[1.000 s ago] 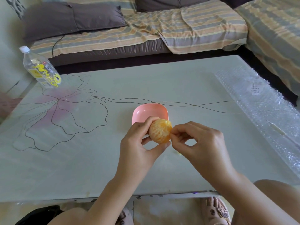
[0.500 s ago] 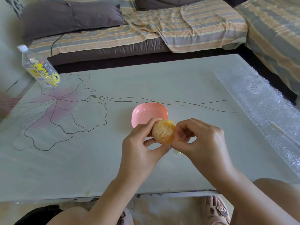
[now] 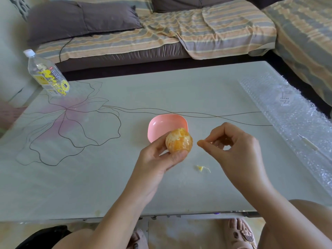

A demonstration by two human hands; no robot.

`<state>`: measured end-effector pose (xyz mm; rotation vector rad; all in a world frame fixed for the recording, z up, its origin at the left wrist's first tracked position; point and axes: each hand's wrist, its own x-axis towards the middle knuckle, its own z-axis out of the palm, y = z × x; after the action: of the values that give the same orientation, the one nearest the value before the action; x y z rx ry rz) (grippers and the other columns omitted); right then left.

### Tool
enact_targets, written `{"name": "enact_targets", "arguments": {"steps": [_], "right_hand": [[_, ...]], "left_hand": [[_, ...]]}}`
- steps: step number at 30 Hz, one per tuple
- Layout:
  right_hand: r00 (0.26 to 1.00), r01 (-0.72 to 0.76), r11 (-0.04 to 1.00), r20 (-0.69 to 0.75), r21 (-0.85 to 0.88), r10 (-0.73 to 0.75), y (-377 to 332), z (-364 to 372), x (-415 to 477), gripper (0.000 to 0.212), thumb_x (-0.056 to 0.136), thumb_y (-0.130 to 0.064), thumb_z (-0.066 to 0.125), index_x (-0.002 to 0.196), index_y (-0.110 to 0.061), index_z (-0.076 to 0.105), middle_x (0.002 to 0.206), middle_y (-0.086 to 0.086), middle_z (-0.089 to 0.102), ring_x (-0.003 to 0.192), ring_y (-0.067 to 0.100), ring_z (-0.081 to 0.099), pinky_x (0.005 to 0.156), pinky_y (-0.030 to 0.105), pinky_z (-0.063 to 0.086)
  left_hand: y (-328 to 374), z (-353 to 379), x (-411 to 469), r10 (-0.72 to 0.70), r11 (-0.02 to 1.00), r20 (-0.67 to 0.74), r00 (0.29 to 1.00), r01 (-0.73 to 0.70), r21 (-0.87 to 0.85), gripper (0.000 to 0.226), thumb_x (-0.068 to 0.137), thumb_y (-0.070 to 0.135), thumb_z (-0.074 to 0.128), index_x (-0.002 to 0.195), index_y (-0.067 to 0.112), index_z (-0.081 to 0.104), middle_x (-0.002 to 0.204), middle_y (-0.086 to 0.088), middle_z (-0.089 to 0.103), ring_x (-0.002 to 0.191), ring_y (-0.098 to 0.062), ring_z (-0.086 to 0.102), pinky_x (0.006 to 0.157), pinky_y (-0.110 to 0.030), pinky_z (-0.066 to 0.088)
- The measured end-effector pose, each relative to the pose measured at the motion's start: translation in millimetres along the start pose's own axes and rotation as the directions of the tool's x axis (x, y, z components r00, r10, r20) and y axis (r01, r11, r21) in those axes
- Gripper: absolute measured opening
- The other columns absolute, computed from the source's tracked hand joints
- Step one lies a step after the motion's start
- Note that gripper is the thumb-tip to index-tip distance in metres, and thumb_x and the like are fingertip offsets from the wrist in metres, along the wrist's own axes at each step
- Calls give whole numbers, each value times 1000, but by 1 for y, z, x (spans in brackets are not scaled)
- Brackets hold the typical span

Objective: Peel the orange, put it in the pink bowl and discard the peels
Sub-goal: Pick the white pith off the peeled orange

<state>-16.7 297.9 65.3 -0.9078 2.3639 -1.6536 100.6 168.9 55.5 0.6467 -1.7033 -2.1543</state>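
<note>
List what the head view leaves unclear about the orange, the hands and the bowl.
Head view:
The orange: its underside is covered by the left hand, so leftover peel there is unknown.
The right hand: whether its fingertips pinch anything is too small to see.
The pink bowl: near rim hidden behind the orange.
The scrap on the table: too small to tell peel from pith.

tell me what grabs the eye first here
A peeled orange, held in the left hand over the middle of the pale table, just in front of a pink bowl. The right hand hovers beside it with fingertips pinched, near a small yellow scrap on the table. A clear bottle stands at the far left corner.
</note>
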Motion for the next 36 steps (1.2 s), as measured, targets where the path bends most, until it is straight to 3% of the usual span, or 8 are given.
{"name": "enact_targets", "arguments": {"steps": [3, 11, 15, 17, 22, 27, 32, 36], "right_hand": [[994, 109, 976, 14, -189, -109, 6, 1, 1, 36, 71, 4, 72, 64, -27, 54, 70, -11, 56, 72, 3, 50, 63, 6, 38], [961, 274, 933, 93, -234, -259, 17, 7, 2, 26, 77, 9, 66, 80, -16, 72, 72, -23, 59, 81, -5, 56, 72, 0, 37], [948, 318, 903, 122, -288, -295, 24, 9, 4, 28, 82, 12, 58, 89, -13, 71, 73, -12, 60, 80, 5, 54, 70, 1, 37], [944, 327, 891, 141, -314, -297, 26, 8, 5, 30, 84, 12, 55, 94, -12, 70, 71, -10, 58, 77, 6, 51, 69, 2, 37], [944, 328, 902, 126, -279, -305, 19, 4, 3, 4, 82, -18, 68, 78, -19, 71, 66, -18, 56, 73, 8, 51, 67, 10, 38], [932, 361, 903, 73, -233, -354, 17, -2, 4, 22, 80, 7, 66, 81, -14, 70, 81, -10, 67, 79, 5, 58, 64, 5, 38], [907, 421, 889, 108, -181, -408, 19, -4, 4, 24, 88, -2, 49, 96, -11, 70, 84, -6, 66, 82, -1, 59, 72, 6, 44], [870, 484, 864, 183, -138, -458, 18, -5, 4, 19, 89, -8, 56, 99, -11, 72, 89, -7, 68, 82, 0, 61, 73, 8, 45]], "left_hand": [[-4, -7, 1, -58, 998, 13, 998, 59, -37, 46, 58, 22, 78, 103, 16, 72, 106, -3, 71, 101, -18, 64, 94, -35, 52], [-2, -12, -1, -72, 996, 42, 997, 74, -54, 39, 58, 31, 77, 95, 19, 75, 99, -2, 70, 92, -15, 63, 72, -21, 52], [-2, -13, 0, -87, 992, 106, 991, 95, -80, 52, 53, 46, 85, 96, 19, 75, 91, 1, 70, 84, -11, 64, 68, -20, 52], [-2, -14, 0, -84, 994, 112, 990, 91, -62, 48, 54, 41, 84, 96, 20, 74, 92, 2, 70, 84, -11, 63, 68, -20, 52], [-2, -16, 0, -88, 995, 100, 991, 93, -48, 37, 57, 28, 75, 94, 24, 73, 92, 5, 70, 82, -8, 63, 67, -20, 50], [-4, -15, 2, -120, 988, 131, 984, 131, -81, 39, 59, 27, 73, 96, 15, 72, 95, -4, 71, 84, -13, 65, 69, -23, 54], [-6, -16, 4, -129, 984, 170, 977, 147, -99, 48, 65, 23, 72, 109, 7, 67, 104, -13, 68, 95, -26, 65, 71, -27, 55], [-8, -16, 6, -126, 989, 139, 982, 136, -63, 53, 61, 25, 73, 110, 7, 65, 100, -12, 69, 90, -24, 65, 69, -27, 55]]}}
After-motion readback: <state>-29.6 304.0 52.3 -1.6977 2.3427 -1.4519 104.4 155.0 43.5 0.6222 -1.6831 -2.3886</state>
